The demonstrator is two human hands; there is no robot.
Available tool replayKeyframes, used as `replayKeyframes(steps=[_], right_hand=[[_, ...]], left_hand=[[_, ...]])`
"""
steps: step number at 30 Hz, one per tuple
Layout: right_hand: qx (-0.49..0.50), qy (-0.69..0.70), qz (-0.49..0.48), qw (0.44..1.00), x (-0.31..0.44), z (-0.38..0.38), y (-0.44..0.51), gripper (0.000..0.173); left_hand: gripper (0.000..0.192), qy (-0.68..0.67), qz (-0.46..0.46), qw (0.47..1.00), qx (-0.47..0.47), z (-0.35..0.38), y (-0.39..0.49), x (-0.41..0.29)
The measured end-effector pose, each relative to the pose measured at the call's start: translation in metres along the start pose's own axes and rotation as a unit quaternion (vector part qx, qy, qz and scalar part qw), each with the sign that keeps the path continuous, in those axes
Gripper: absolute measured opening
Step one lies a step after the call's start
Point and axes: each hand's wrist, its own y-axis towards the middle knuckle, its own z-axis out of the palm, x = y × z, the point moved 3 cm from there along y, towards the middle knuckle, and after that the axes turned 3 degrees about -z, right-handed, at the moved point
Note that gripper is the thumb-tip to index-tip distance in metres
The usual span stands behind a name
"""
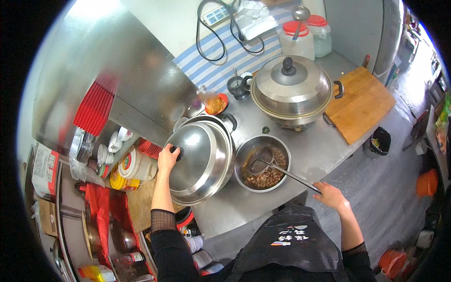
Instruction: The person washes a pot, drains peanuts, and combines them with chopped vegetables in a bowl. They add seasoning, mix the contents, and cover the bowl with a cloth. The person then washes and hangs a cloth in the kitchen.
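Observation:
My left hand (167, 160) grips the black knob of a domed metal lid (193, 158). The lid sits slightly askew on a large metal pot (229, 141), whose dark rim shows at the back. My right hand (329, 194) holds the long metal handle of a mesh strainer (261, 163). The strainer's head rests in a steel bowl (287, 151) to the right of the pot. Brown beans or peanuts (269, 178) lie in brownish liquid in that bowl, partly under the strainer.
A second lidded pot (292, 91) stands at the back, beside a wooden cutting board (363, 102). Behind are red-lidded jars (296, 44) with a ladle (301, 14) on top. A red dish of food (215, 104) and a black jar (238, 88) stand near the wall. Left are plastic tubs (135, 165).

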Motion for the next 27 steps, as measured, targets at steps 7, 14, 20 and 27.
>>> replayKeyframes(steps=[7, 14, 20, 27], right_hand=[[-0.063, -0.075, 0.045, 0.994, 0.008, 0.021, 0.005, 0.042], [-0.158, -0.034, 0.015, 0.987, 0.012, 0.017, -0.008, 0.033], [-0.141, 0.284, 0.148, 0.937, -0.021, 0.008, -0.041, 0.022], [-0.148, 0.386, 0.152, 0.898, -0.016, 0.038, -0.044, 0.015]], left_hand=[[0.04, -0.022, 0.015, 0.999, -0.019, 0.008, 0.016, -0.01], [0.029, -0.176, 0.053, 0.983, -0.011, -0.03, -0.069, -0.022], [0.039, -0.439, -0.074, 0.719, 0.534, 0.12, -0.225, -0.051], [0.037, -0.574, -0.363, 0.677, 0.284, 0.257, -0.229, -0.076]])
